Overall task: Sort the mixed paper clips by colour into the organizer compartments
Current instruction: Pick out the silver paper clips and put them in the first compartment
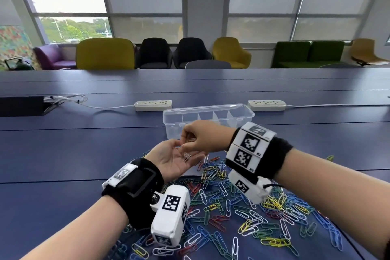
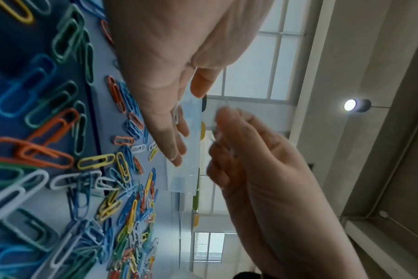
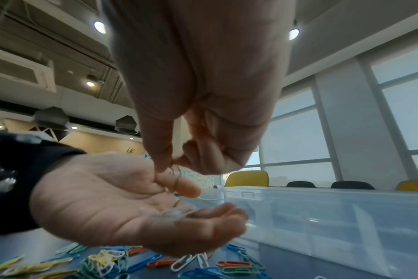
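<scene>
**Currently: both hands raised over the clip pile, in front of the organizer**

Left hand (image 1: pixel 177 159): palm up, fingers relaxed and slightly cupped. A few pale paper clips (image 1: pixel 186 156) lie loose on the palm near the finger bases; motion blur in the right wrist view prevents an exact count.

Right hand (image 1: pixel 202 136): positioned directly above the left palm, fingers curled downward. Thumb and forefinger are pressed together in a pinch. The right wrist view shows a thin wire loop at the pinch, just above the left thumb; it appears to be a clip, but its colour cannot be determined.

Mixed paper clips (image 1: pixel 236 213): spread across the blue table (image 1: pixel 63 150) beneath and to the right of both wrists. Visible colours are blue, green, yellow, red-orange and white. One yellow-green clip (image 1: pixel 329 157) lies apart, at the right.

Organizer (image 1: pixel 211 115): a clear plastic box with internal dividers, standing on the table just beyond the hands. No clips are discernible in its compartments.

Beyond the organizer: two white power strips (image 1: pixel 153 105) with cords lie on the table. Chairs (image 1: pixel 105 54) stand along the window wall.
</scene>
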The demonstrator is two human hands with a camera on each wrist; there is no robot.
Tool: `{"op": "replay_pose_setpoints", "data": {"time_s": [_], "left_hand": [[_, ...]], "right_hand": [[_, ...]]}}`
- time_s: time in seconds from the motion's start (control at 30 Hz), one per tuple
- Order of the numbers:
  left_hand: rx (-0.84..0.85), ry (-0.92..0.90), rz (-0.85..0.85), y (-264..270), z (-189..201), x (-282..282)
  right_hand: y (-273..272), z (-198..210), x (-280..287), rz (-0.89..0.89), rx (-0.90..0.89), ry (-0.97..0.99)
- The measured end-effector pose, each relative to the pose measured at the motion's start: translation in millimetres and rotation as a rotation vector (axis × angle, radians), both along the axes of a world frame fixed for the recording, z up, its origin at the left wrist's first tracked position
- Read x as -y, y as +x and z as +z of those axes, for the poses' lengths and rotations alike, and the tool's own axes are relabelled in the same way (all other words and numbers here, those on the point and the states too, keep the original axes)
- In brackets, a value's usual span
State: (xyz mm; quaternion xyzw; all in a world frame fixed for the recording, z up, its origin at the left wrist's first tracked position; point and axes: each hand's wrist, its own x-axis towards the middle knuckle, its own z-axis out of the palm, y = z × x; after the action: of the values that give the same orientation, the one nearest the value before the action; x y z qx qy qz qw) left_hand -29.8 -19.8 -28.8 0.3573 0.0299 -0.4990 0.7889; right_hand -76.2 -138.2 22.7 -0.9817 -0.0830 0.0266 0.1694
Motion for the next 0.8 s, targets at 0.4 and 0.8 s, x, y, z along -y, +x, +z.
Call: {"op": "replay_pose_setpoints", "data": {"time_s": [0.4, 0.8], "left_hand": [[0.229, 0.317, -0.024, 44, 24, -7], [1.686, 1.151, -0.662, 71, 13, 10]], "right_hand": [[4, 3, 65, -0.184, 0.058, 0.287], [49, -40, 80, -0.119, -0.234, -0.173]]}}
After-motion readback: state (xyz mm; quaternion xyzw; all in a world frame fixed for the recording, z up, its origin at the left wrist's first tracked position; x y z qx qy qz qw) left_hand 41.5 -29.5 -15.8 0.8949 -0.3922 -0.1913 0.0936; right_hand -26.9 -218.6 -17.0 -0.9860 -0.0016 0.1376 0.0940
